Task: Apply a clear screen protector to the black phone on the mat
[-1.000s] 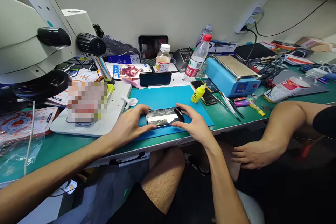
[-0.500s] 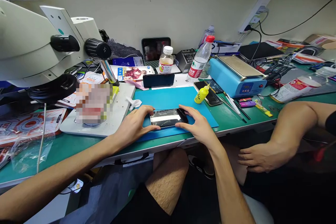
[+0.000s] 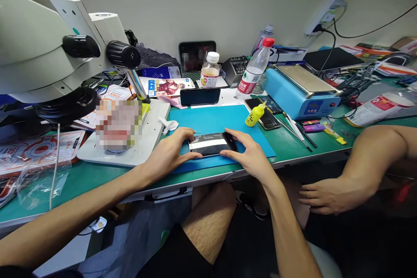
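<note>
The smartphone [image 3: 212, 144] lies flat, glass up, near the front edge of the blue mat [image 3: 208, 118], directly between my hands. My left hand [image 3: 169, 155] pinches its left end and my right hand [image 3: 250, 157] clasps its right end, fingers curled over the edges.

Both forearms are stretched out from the near edge, bare, and angled in toward each other. The left hand [image 3: 169, 154] is laid palm down with the wrist low, the thumb set on the near side and the fingers [image 3: 187, 131] curled over the far side, so a loose pinch is formed. Pretty much the same thing is mirrored by the right hand [image 3: 249, 156]: fingers [image 3: 233, 133] reached far, thumb tucked near, wrist slightly bent. The two hands are held a little apart.
</note>
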{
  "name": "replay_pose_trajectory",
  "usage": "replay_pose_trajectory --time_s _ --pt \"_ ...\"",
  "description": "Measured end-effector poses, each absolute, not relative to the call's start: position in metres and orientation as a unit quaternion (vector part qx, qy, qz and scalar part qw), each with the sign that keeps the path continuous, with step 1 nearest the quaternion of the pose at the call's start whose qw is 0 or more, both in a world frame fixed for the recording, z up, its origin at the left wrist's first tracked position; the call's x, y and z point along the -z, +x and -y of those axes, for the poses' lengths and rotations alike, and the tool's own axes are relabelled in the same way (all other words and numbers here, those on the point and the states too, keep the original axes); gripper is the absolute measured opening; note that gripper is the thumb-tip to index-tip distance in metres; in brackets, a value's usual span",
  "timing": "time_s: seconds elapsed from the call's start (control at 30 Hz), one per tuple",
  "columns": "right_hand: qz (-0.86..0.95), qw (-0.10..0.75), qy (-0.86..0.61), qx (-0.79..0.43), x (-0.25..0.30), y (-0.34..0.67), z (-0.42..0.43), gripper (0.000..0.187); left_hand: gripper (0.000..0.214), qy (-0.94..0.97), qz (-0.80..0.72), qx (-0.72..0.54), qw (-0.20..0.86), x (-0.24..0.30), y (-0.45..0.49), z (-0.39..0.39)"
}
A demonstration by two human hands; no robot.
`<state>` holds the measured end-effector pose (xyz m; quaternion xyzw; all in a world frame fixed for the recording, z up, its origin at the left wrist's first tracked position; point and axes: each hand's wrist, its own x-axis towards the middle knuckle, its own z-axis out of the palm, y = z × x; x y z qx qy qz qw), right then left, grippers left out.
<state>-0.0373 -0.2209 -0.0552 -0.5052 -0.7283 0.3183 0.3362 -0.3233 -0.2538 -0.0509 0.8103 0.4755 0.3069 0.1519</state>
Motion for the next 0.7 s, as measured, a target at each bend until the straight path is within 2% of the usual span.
replay_pose_trajectory --time_s 0.3,0.5,0.7 --pt "0.725 0.336 -0.507 -0.323 0.0555 -0.0348 0.2207 0.068 0.044 0.778 -0.506 -0.320 0.191 0.0473 -0.3191 0.2555" --pt "0.717 0.345 -0.507 -0.332 0.0556 -0.0348 0.2214 0.066 0.040 0.763 -0.499 -0.351 0.212 0.0464 -0.3173 0.2546" --pt "0.683 0.360 -0.518 -0.368 0.0602 -0.0363 0.2212 0.076 0.035 0.744 -0.491 -0.381 0.244 0.0451 -0.3173 0.2553"
